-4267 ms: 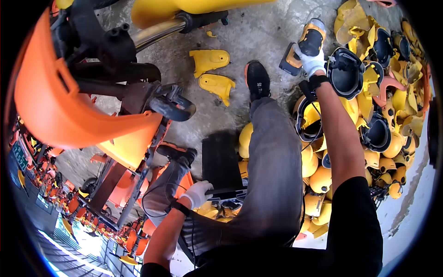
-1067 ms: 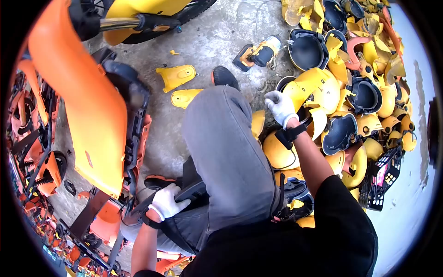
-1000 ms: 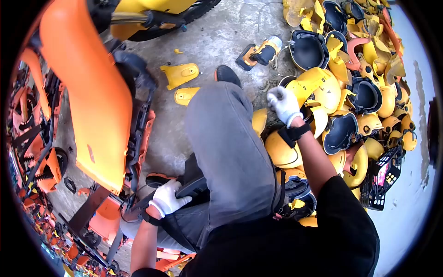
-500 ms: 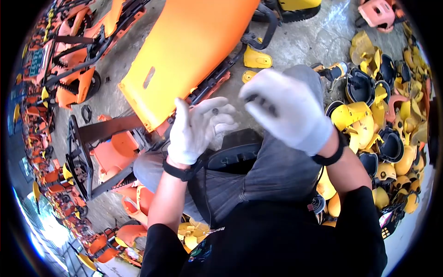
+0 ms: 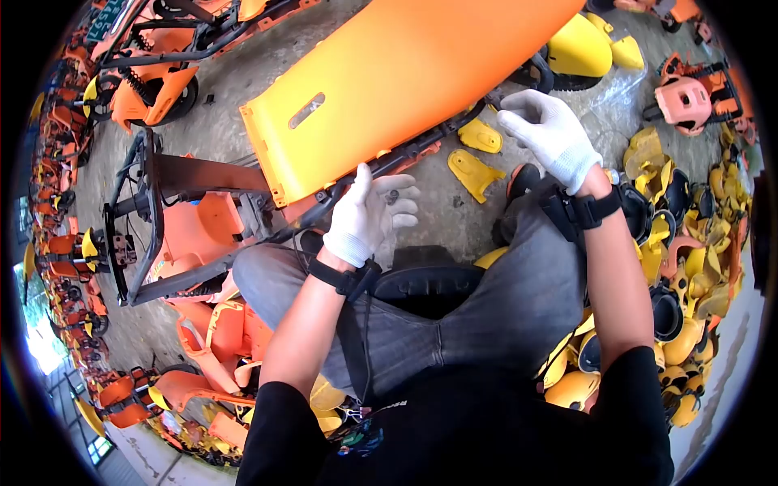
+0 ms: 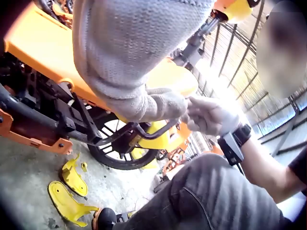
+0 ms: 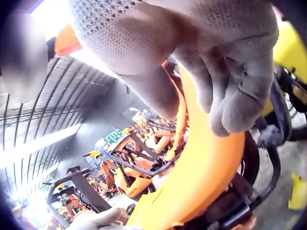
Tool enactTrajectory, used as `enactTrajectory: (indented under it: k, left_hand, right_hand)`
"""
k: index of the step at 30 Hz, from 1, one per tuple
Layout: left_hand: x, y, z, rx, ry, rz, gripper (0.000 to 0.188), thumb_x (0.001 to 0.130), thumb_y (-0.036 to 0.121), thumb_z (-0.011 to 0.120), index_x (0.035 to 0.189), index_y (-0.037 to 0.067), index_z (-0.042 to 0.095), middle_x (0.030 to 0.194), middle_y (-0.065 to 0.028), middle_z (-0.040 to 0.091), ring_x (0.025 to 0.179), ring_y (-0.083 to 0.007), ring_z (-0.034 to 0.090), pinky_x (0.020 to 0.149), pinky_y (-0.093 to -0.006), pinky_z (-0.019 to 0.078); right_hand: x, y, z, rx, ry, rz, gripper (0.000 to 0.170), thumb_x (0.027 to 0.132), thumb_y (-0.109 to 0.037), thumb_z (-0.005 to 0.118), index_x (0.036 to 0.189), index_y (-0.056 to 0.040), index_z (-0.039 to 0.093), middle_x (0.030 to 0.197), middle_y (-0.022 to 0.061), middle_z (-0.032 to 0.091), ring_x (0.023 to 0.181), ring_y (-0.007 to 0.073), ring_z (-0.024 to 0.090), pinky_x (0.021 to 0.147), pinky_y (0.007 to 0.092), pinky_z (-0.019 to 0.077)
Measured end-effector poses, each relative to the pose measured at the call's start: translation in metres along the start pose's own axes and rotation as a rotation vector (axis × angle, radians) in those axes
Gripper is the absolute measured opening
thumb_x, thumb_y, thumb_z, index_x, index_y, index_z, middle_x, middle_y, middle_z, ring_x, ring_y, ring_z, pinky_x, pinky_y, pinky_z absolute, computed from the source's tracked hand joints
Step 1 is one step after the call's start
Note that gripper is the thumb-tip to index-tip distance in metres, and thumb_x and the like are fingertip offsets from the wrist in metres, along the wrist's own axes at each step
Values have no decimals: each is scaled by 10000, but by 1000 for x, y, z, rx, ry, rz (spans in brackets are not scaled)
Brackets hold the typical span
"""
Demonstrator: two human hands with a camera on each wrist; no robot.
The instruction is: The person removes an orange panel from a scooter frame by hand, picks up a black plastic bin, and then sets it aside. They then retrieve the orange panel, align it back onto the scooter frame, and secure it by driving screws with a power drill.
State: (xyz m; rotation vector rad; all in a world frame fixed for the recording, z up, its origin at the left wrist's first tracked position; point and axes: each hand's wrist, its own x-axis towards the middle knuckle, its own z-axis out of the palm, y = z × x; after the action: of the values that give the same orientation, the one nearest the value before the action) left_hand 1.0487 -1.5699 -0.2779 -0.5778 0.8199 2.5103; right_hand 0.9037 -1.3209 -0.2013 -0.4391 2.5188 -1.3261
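Observation:
Palm up, my left hand (image 5: 369, 215) hangs beside the lower edge of an orange-yellow panel (image 5: 389, 89), its fingers apart and slightly bent. A small dark spot shows by its fingers; I cannot tell whether it is an object or a stain. To the right, my right hand (image 5: 551, 134) is raised with fingers loosely bent and a gap between thumb and forefinger. In the right wrist view nothing shows in the right hand (image 7: 192, 52), with the panel (image 7: 206, 167) behind it. The left wrist view shows the left hand (image 6: 129, 57) large, with the right hand (image 6: 211, 115) beyond.
A black part (image 5: 429, 283) lies between the person's thighs. Two yellow pieces (image 5: 470, 172) are on the concrete floor. Yellow helmets (image 5: 685, 336) are piled at the right. A dark metal frame (image 5: 186, 279) and orange parts stand at the left.
The right hand let go of the drill, seen lying on the floor a second ago. The left hand left the black part on the lap and turned palm up. The hands have since moved farther apart.

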Motion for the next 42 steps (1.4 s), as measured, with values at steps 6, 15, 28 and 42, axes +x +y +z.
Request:
enactTrajectory:
  k: [6, 15, 28, 42]
  left_hand:
    - [-1, 36, -42, 278, 482, 372, 262, 977, 215, 459, 1071, -7, 561, 681, -3, 519, 533, -96, 479, 470, -243, 439]
    - [-11, 72, -177, 821, 1034, 684, 271, 915, 191, 513, 1096, -9, 527, 727, -59, 556, 468, -114, 475, 400, -254, 407]
    - [-14, 73, -124, 1397, 1273, 103, 515, 821, 412, 568, 1033, -56, 540, 993, -286, 633, 966, -410, 616, 842, -451, 483]
    - [5, 63, -145, 1185, 1280, 190, 478, 802, 372, 614, 1001, -57, 547, 984, -291, 629, 968, -423, 607, 842, -441, 474]
  right_hand:
    - [33, 33, 17, -18, -78, 336, 700, 768, -492, 707, 1051, 138, 596, 807, 133, 651, 706, 159, 620, 626, 282, 496]
    - [58, 38, 32, 320, -33, 434, 542, 809, -451, 696, 1104, -11, 582, 1016, 76, 623, 866, 153, 587, 710, 286, 497]
    - [65, 48, 53, 599, 356, 113, 474, 775, -189, 765, 1139, -4, 524, 927, 49, 640, 741, 86, 574, 630, 223, 454]
    - [54, 5, 41, 810, 307, -37, 385, 855, -131, 678, 1179, 18, 533, 1099, 71, 620, 988, 151, 591, 874, 284, 467]
